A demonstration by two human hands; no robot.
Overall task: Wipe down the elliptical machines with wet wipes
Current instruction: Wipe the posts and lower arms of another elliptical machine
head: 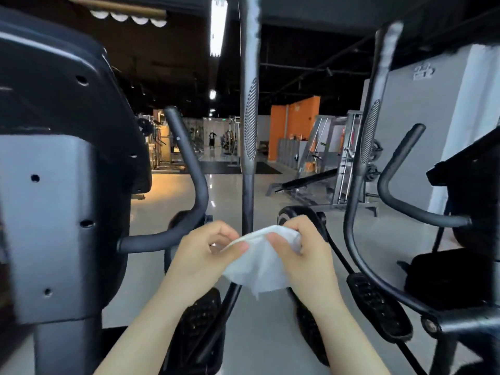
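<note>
Wet wipe (261,263) held before upright handlebar (249,131).
Left hand (205,253) and right hand (303,253) each pinched an edge; sheet looked limp, light, damp, best gripped bunched.

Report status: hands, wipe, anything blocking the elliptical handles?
Left hand and right hand both pinch the white wipe, held in mid-air. Upright handle right behind it, untouched. Nothing in between.

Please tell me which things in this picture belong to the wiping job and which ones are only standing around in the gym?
Belong to the job:
wet wipe, held by left hand and right hand
upright handle
curved handlebar
pedal

Only standing around:
weight bench
orange wall
ceiling light
</note>
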